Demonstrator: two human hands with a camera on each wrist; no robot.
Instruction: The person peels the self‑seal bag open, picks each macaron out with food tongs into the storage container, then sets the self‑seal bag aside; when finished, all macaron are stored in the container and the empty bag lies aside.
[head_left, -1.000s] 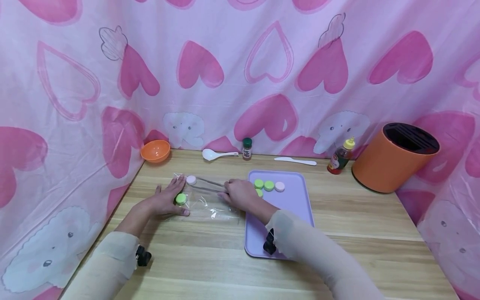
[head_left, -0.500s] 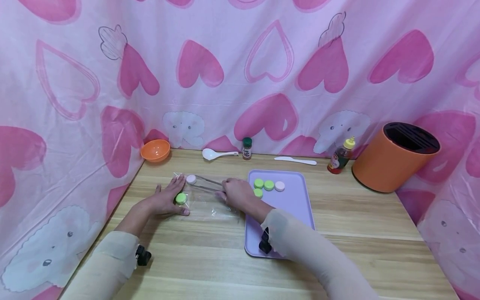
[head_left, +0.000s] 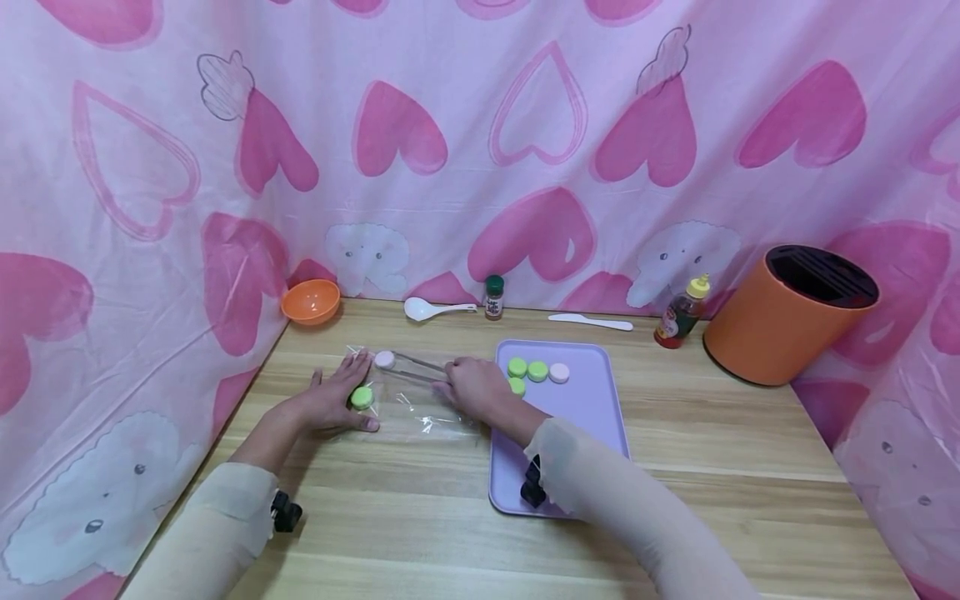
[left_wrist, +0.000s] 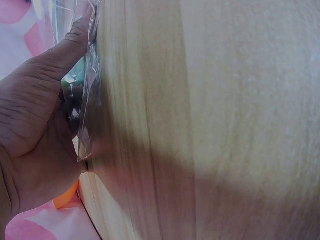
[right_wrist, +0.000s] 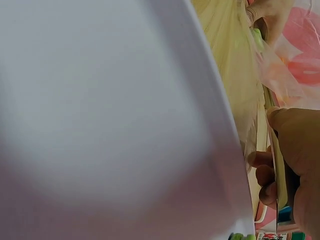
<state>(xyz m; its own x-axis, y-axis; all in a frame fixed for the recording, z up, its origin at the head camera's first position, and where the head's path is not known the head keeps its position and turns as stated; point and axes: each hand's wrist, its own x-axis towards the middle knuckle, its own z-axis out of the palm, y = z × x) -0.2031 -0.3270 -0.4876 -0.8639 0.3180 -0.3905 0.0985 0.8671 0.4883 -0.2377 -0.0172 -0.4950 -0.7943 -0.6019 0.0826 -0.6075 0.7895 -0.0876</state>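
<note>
A clear plastic bag (head_left: 442,423) lies flat on the wooden table. My left hand (head_left: 328,403) rests on its left end with fingers spread, and the thumb shows against the plastic in the left wrist view. Between that thumb and forefinger sits a green macaron (head_left: 362,397) within the bag's outline. My right hand (head_left: 480,388) grips metal tongs (head_left: 420,362) that reach left over the bag area. At the tongs' tips is a pale pink macaron (head_left: 385,359), close to my left fingertips. In the right wrist view, curled fingers (right_wrist: 265,175) surround the tongs' handle.
A lilac tray (head_left: 577,433) under my right forearm bears several green macarons (head_left: 537,371) and a pink one (head_left: 558,372). Along the back stand an orange bowl (head_left: 311,302), white spoon (head_left: 423,310), spice jar (head_left: 493,298), white knife (head_left: 590,322), sauce bottle (head_left: 681,315) and orange knife block (head_left: 780,325).
My right hand has shifted slightly left with the tongs since the first frame. The pink macaron at their tips has moved only slightly. The left hand stays in place.
</note>
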